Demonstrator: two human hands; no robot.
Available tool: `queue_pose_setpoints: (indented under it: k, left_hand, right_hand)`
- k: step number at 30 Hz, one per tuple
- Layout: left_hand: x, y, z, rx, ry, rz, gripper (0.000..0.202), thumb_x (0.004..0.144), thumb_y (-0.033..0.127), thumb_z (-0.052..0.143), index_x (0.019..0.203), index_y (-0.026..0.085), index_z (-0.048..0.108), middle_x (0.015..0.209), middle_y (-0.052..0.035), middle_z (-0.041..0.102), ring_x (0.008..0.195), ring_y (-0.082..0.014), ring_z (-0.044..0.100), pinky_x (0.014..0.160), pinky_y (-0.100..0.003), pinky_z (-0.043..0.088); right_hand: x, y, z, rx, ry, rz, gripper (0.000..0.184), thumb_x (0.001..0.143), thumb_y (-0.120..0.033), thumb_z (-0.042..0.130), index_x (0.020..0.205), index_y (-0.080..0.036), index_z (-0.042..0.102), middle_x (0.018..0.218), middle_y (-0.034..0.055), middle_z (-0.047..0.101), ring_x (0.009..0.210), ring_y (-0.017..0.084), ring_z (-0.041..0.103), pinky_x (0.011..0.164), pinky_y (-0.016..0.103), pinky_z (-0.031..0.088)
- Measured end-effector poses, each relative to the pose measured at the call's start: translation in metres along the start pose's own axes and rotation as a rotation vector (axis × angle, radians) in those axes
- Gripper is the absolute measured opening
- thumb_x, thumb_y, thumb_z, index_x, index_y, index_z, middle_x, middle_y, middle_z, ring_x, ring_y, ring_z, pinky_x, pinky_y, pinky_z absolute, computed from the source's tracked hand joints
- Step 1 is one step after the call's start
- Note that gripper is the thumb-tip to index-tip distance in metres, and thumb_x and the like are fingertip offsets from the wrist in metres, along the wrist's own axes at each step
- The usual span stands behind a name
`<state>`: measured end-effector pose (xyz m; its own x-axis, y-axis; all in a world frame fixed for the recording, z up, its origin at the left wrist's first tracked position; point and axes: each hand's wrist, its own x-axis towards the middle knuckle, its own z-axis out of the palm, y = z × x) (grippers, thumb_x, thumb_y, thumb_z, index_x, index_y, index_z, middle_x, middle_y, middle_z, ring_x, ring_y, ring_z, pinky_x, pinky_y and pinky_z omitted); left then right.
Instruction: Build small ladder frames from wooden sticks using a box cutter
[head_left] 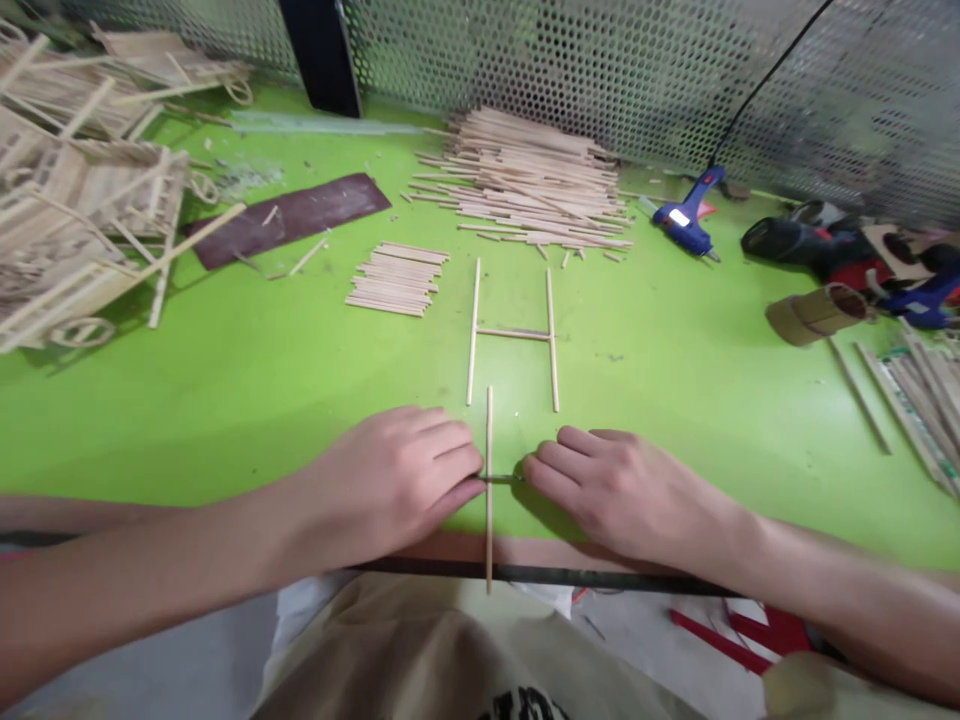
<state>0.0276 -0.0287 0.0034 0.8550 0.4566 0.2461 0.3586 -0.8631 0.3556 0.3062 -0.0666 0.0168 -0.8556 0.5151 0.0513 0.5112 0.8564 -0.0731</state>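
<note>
Near the table's front edge, a thin wooden stick [490, 540] lies lengthwise and sticks out past the edge. A thin dark strip, perhaps a metal blade, [504, 479] crosses this stick at about its middle. My left hand [420, 470] is closed on the strip's left end, its fingers right beside the stick. To the right, my right hand [600, 485] pinches the other end. Most of the strip's ends are hidden by my fingers. Just beyond my hands lies an H-shaped frame [514, 334] of three sticks.
A big pile of sticks [532, 175] lies at the back, with a bundle of shorter sticks [397, 280] in front. Wooden models [82, 200] crowd the left, beside a brown strip [292, 220]. At right are a blue glue gun [688, 215], a cardboard tube [814, 315] and loose slats [919, 400].
</note>
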Motion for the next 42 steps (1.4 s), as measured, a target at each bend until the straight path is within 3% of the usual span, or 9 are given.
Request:
queue_pose_setpoints:
  k: [4,9,17,30,42]
  left_hand:
    - [-0.005,0.006,0.011,0.058,0.074,0.033,0.023,0.114,0.018,0.05,0.104,0.014,0.071,0.095,-0.0047,0.072,0.084,-0.0191,0.062,0.076,-0.034,0.047]
    - [0.0,0.004,0.014,0.054,0.123,0.022,0.037,0.116,0.019,0.043,0.087,0.016,0.066,0.078,-0.0019,0.063,0.071,-0.0174,0.054,0.068,-0.032,0.042]
    - [-0.003,0.0,0.022,-0.007,0.09,-0.011,0.03,0.111,0.016,0.049,0.085,0.018,0.063,0.077,-0.0012,0.061,0.072,-0.0181,0.052,0.07,-0.032,0.044]
    - [-0.009,-0.002,0.013,0.027,0.046,0.021,0.027,0.102,0.003,0.052,0.082,0.018,0.062,0.079,-0.0019,0.062,0.069,-0.019,0.053,0.064,-0.034,0.045]
    - [-0.024,-0.007,0.0,0.027,-0.002,-0.022,0.026,0.104,0.006,0.053,0.082,0.019,0.058,0.079,0.0001,0.061,0.069,-0.0173,0.055,0.064,-0.033,0.043]
  right_hand:
    - [-0.001,0.0,0.002,0.004,-0.005,-0.002,0.021,0.106,-0.006,0.047,0.098,-0.017,0.062,0.087,0.0021,0.064,0.075,0.02,0.05,0.065,0.034,0.037]
    - [-0.001,0.001,0.004,0.001,-0.023,-0.003,0.023,0.105,-0.003,0.046,0.099,-0.017,0.063,0.088,0.0029,0.065,0.075,0.02,0.052,0.065,0.034,0.039]
    - [0.004,0.001,0.005,-0.004,-0.014,-0.022,0.025,0.108,-0.006,0.043,0.097,-0.017,0.063,0.085,0.0032,0.064,0.073,0.019,0.053,0.063,0.034,0.039]
    - [0.014,-0.007,0.008,-0.04,-0.014,-0.006,0.029,0.11,-0.007,0.04,0.096,-0.016,0.064,0.086,0.0051,0.066,0.073,0.019,0.055,0.064,0.033,0.039]
    - [0.029,-0.013,0.009,-0.104,-0.035,-0.025,0.024,0.106,-0.005,0.043,0.098,-0.018,0.061,0.085,0.0037,0.064,0.076,0.02,0.052,0.065,0.033,0.034]
